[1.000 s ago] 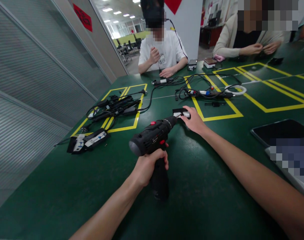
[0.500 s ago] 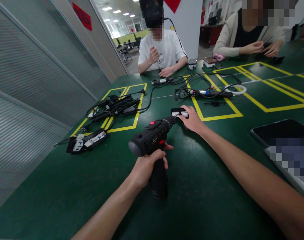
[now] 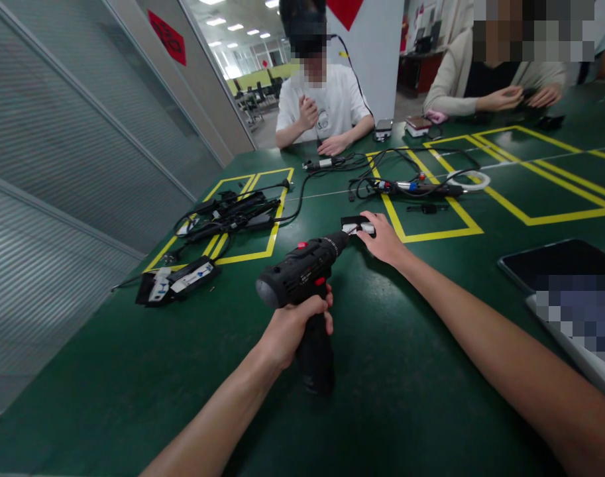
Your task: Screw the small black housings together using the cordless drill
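Note:
My left hand (image 3: 291, 329) is wrapped round the grip of a black cordless drill (image 3: 302, 278), whose nose points away from me. The drill's tip meets a small black and white part (image 3: 358, 226) lying on the green table (image 3: 133, 384). My right hand (image 3: 384, 241) rests on that part, fingers pressing it down against the table.
A black opened device (image 3: 175, 281) lies to the left, and a tangle of black cables (image 3: 232, 212) sits inside a yellow taped box. More cables and a white ring (image 3: 468, 179) lie further back. Two people sit across the table. A dark tablet (image 3: 560, 260) lies at right.
My left forefinger, stretched out half a second ago, has curled back onto the drill's grip. The drill and my right hand have stayed in place.

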`<state>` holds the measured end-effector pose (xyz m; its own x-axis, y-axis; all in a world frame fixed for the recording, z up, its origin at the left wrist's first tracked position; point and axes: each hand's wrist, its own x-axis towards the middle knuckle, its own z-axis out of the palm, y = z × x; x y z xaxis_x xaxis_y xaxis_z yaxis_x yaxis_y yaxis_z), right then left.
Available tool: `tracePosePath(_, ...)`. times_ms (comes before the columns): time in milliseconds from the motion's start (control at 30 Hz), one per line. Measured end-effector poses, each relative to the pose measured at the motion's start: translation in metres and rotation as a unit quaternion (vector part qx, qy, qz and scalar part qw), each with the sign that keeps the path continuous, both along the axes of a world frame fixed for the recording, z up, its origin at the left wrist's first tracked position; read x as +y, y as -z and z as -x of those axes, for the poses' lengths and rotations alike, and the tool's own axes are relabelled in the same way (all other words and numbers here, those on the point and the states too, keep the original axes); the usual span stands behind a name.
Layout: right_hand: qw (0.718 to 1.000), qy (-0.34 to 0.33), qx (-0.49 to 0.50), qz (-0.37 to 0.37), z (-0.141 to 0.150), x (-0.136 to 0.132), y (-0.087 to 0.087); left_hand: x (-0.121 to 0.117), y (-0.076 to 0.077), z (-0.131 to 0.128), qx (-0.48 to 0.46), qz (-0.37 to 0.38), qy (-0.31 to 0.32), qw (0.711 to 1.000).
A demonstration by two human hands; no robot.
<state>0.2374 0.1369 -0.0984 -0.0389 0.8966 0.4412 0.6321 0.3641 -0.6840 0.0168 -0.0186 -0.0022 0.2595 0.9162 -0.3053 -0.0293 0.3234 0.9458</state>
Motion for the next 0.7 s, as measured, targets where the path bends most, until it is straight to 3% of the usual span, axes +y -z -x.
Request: tracePosePath(700, 1.0, -0.016, -0.005, 0.025, -0.0021, -0.0012, -0.0033, 0.0002, -0.0005, 0.0003, 0.006, -0.012, 0.011, 1.0)
